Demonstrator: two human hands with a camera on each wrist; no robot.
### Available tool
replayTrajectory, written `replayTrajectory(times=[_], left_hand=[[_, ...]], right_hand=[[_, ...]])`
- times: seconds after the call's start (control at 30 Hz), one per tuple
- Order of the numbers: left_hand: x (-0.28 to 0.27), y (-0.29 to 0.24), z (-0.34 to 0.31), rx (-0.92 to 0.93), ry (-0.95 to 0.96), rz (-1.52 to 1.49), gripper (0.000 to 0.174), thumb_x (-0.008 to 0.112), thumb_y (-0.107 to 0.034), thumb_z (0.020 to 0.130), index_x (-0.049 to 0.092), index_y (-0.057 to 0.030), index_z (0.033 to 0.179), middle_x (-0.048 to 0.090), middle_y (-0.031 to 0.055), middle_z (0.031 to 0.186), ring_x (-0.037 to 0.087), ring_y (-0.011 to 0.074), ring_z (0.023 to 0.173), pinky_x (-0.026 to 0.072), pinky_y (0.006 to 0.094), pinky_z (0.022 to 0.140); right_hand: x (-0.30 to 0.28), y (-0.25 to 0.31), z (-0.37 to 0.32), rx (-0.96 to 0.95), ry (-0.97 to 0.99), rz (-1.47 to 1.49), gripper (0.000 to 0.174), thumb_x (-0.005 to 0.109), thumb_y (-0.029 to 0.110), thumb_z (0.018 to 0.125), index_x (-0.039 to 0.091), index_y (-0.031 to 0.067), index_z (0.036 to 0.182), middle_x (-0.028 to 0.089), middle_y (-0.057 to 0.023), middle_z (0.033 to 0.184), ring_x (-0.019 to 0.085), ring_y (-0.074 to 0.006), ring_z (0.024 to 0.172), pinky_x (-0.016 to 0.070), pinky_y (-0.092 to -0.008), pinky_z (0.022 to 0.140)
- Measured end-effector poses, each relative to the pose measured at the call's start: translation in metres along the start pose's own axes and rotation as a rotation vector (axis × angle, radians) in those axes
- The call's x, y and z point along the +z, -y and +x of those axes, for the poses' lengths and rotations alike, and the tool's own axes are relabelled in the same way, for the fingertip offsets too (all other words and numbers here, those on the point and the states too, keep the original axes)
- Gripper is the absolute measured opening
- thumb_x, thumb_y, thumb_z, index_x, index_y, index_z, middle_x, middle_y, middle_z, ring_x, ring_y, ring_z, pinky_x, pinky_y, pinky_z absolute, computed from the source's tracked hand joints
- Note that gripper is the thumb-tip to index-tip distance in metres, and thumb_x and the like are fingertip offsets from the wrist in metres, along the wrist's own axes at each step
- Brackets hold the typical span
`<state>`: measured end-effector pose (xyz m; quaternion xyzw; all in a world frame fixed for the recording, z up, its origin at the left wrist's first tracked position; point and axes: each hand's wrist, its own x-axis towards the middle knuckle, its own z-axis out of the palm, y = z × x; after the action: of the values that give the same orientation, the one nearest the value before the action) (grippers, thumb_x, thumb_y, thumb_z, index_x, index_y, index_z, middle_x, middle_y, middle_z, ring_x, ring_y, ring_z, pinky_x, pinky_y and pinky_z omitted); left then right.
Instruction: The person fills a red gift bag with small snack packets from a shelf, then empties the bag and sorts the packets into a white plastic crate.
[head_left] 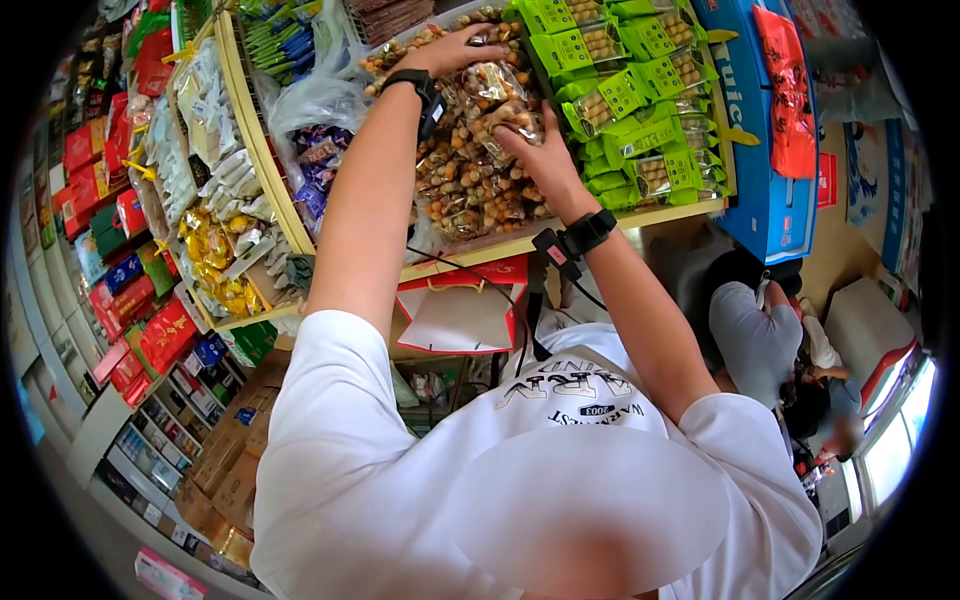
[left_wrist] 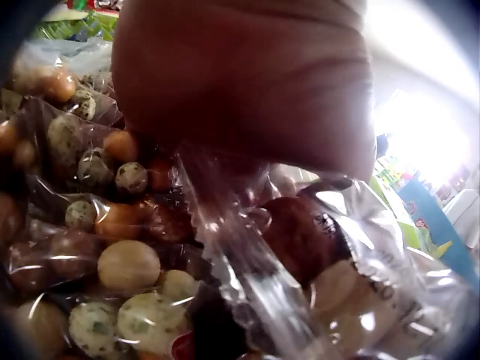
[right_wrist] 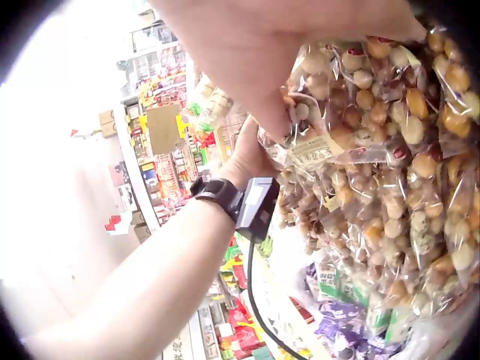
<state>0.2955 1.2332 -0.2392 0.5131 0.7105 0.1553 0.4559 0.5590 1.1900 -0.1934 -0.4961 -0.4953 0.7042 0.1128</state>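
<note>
- only the head view shows the wooden shelf (head_left: 600, 215), with green packets (head_left: 640, 90) beside the pile of bags (head_left: 470, 190).
- the left wrist view shows speckled balls through clear plastic.
- both arms are raised: the left hand (head_left: 455, 50) grasps the top of the nut bag (head_left: 495, 95) atop the pile, and the right hand (head_left: 535, 150) clasps its lower end.

The shelf (head_left: 670, 212) is stocked edge to edge. Clear snack bags (head_left: 470, 185) fill its middle; green packets (head_left: 640, 110) press against them toward the right edge; a blue box (head_left: 760, 150) blocks the right end; loose plastic bags (head_left: 320, 100) close the left. Free passage exists only over the front edge.
</note>
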Motion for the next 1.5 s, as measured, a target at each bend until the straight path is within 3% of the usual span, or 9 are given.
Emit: replayTrajectory(times=[0.17,0.4,0.73,0.8,0.93,1.03,1.2,1.3,1.5], left_hand=[[-0.001,-0.018,-0.022,-0.054,0.039,-0.097,0.109,0.070,-0.072,0.075,0.028,-0.0135,0.157,0.038,0.0183,0.155,0.044,0.0333,0.137,0.0425,0.0446,0.104],[-0.013,-0.036,-0.061,-0.015,0.037,-0.128,0.091,0.071,-0.060,0.082,0.035,-0.0190,0.155,0.052,0.0141,0.145,0.053,0.0279,0.129,0.0453,0.0421,0.100],[0.016,-0.087,-0.171,0.282,-0.336,0.162,0.069,0.078,-0.033,0.081,0.047,-0.0306,0.143,0.058,0.0146,0.130,0.061,0.0342,0.109,0.0508,0.0447,0.093],[0.032,-0.081,-0.185,0.341,-0.519,0.363,0.063,0.077,-0.034,0.081,0.053,-0.0303,0.139,0.058,0.0150,0.127,0.058,0.0358,0.110,0.0500,0.0463,0.093],[0.061,-0.075,-0.194,0.373,-0.487,0.552,0.054,0.074,-0.039,0.083,0.058,-0.0342,0.135,0.056,0.0131,0.128,0.056,0.0319,0.118,0.0272,0.0580,0.115],[0.067,-0.080,-0.192,0.369,-0.552,0.592,0.051,0.072,-0.039,0.085,0.059,-0.0358,0.134,0.055,0.0117,0.129,0.056,0.0299,0.119,0.0284,0.0599,0.113],[0.063,-0.080,-0.190,0.416,-0.622,0.502,0.043,0.071,-0.034,0.085,0.064,-0.0237,0.127,0.057,0.0108,0.131,0.054,0.0308,0.125,0.0315,0.0582,0.113],[0.056,-0.068,-0.189,0.394,-0.724,-0.165,0.040,0.066,-0.032,0.090,0.063,-0.0107,0.124,0.060,0.0135,0.131,0.049,0.0356,0.132,0.0337,0.0548,0.114],[0.015,0.016,-0.149,-0.089,-0.931,0.070,0.078,0.061,-0.057,0.091,0.034,-0.0183,0.153,0.031,0.0202,0.157,0.024,0.0404,0.147,0.0279,0.0548,0.117]], right_hand=[[0.003,0.021,-0.005,0.174,-0.011,0.125,0.118,0.083,0.043,0.076,0.010,0.0024,0.159,0.046,-0.0221,0.145,0.051,-0.0293,0.127,0.0429,-0.0359,0.102],[0.006,0.015,-0.017,0.027,0.018,0.309,0.113,0.084,0.028,0.078,0.009,0.0010,0.158,0.039,-0.0231,0.149,0.047,-0.0272,0.131,0.0429,-0.0368,0.105],[-0.006,-0.009,-0.052,-0.261,0.052,0.051,0.102,0.081,0.034,0.082,0.019,0.0082,0.158,0.034,-0.0254,0.150,0.037,-0.0332,0.139,0.0338,-0.0416,0.113],[-0.019,-0.010,-0.053,-0.374,0.084,-0.301,0.097,0.078,0.037,0.084,0.021,0.0098,0.158,0.034,-0.0270,0.149,0.034,-0.0361,0.141,0.0332,-0.0423,0.113],[-0.039,0.022,-0.054,-0.294,0.018,-0.290,0.071,0.071,0.035,0.090,0.042,0.0001,0.145,0.048,-0.0253,0.142,0.047,-0.0371,0.133,0.0392,-0.0410,0.108],[-0.035,0.055,-0.027,-0.445,0.002,-0.325,0.064,0.068,0.034,0.092,0.047,-0.0028,0.140,0.052,-0.0237,0.140,0.051,-0.0378,0.129,0.0411,-0.0407,0.106],[-0.001,0.059,0.033,-0.663,0.093,-0.604,0.062,0.065,0.038,0.093,0.050,0.0003,0.140,0.049,-0.0242,0.143,0.047,-0.0411,0.132,0.0399,-0.0439,0.108],[0.004,0.052,0.060,-0.551,0.206,-0.621,0.060,0.065,0.040,0.092,0.052,0.0083,0.141,0.041,-0.0242,0.150,0.037,-0.0448,0.138,0.0371,-0.0490,0.111],[0.022,0.025,0.067,-0.620,0.141,-0.975,0.066,0.056,0.051,0.096,0.039,0.0204,0.152,0.027,-0.0205,0.159,0.020,-0.0456,0.147,0.0300,-0.0561,0.115]])
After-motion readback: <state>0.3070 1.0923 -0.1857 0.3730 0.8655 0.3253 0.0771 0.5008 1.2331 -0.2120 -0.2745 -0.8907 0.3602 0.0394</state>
